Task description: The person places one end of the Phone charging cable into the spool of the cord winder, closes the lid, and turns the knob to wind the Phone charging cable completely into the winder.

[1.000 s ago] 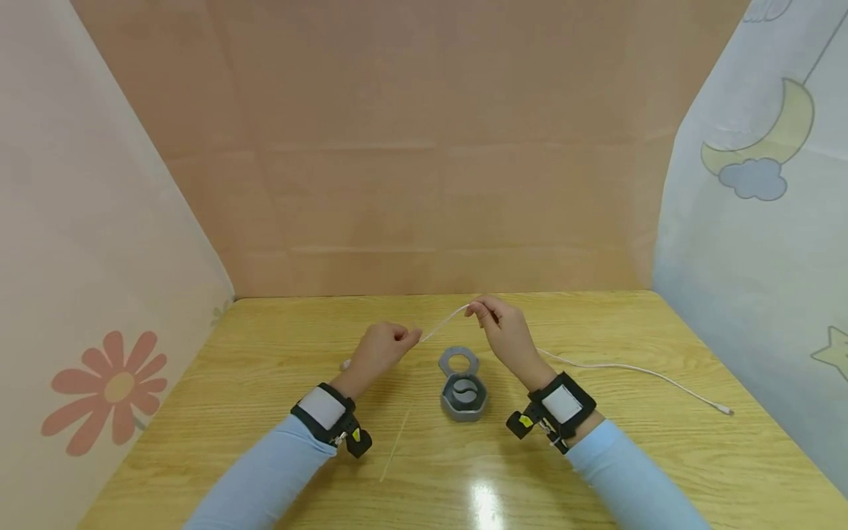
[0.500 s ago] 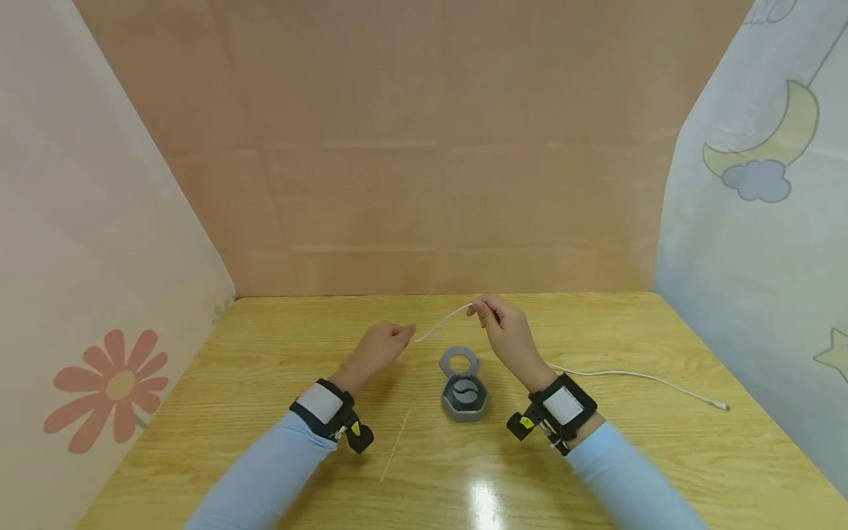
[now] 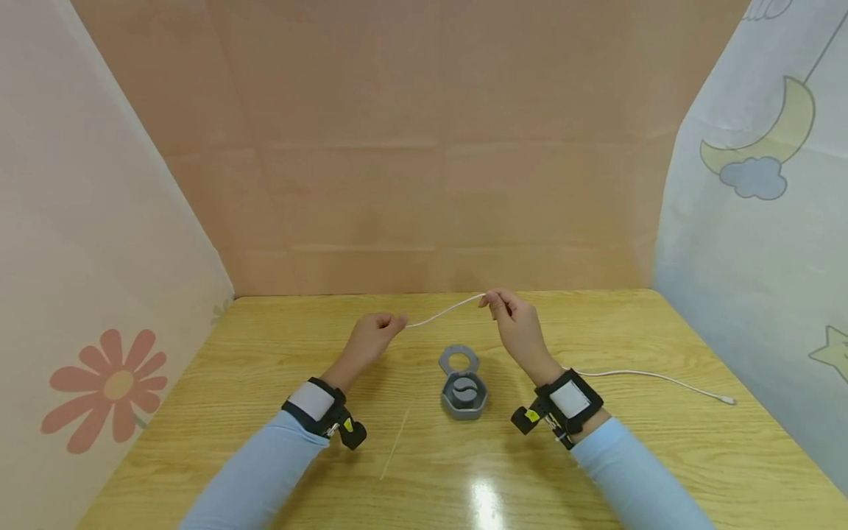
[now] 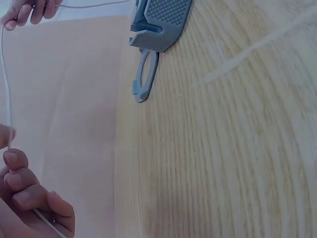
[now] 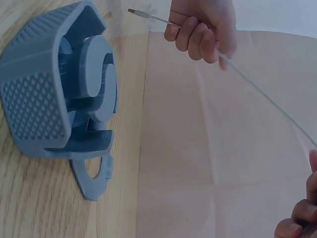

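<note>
A thin white cable (image 3: 442, 313) stretches in the air between my two hands, above the table. My left hand (image 3: 372, 335) grips one end with curled fingers (image 4: 22, 193); a short plug tip sticks out past that hand (image 5: 136, 12). My right hand (image 3: 510, 313) pinches the cable further along, and the rest trails right across the table to its other plug (image 3: 727, 400). A grey hexagonal cable winder (image 3: 464, 394) (image 5: 59, 94) (image 4: 161, 22) with an open ring lid (image 3: 458, 361) sits on the table between and below my hands.
A thin pale stick (image 3: 395, 444) lies on the wooden table (image 3: 265, 412) near my left forearm. Fabric walls close the space at left (image 3: 99, 294), back and right (image 3: 748, 280).
Both hands have lifted and moved slightly away from me, the right one further right, pulling the cable tauter. The trailing cable on the table shifted a little.
</note>
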